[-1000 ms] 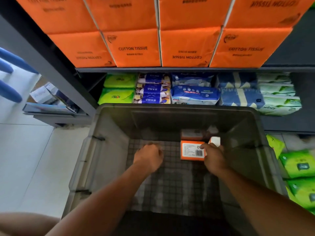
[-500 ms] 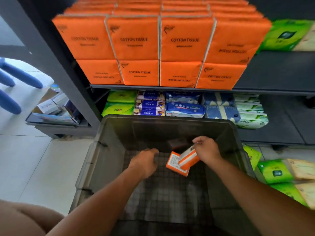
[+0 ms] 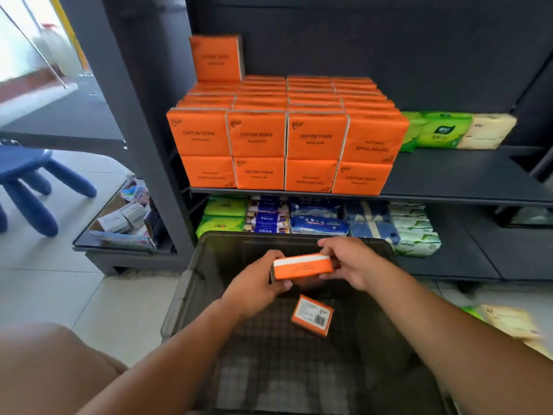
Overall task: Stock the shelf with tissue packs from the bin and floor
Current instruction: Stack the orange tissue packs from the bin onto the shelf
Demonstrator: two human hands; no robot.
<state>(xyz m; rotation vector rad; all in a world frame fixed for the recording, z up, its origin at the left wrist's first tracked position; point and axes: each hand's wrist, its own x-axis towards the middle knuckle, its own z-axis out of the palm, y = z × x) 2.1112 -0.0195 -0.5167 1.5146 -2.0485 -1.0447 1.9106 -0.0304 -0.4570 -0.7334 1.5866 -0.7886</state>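
An orange tissue pack (image 3: 302,266) hangs above the dark grey bin (image 3: 191,283), held level between both hands. My left hand (image 3: 257,286) grips its left end and my right hand (image 3: 350,262) grips its right end. A second orange pack (image 3: 312,315) lies label up on the bin's gridded floor, just below the held one. On the middle shelf (image 3: 466,175) stands a block of orange cotton tissue packs (image 3: 287,139), two high and several deep, with one more pack (image 3: 217,58) upright on top at the back left.
Green and beige packs (image 3: 457,130) sit right of the orange block, with bare shelf in front of them. The lower shelf holds mixed green, blue and white packs (image 3: 317,223). Loose packs (image 3: 508,322) lie on the floor at right. A blue stool (image 3: 36,181) stands left.
My right hand lifted one orange pack out of the bin and my left hand came up to grip its other end. The view tilted up toward the middle shelf.
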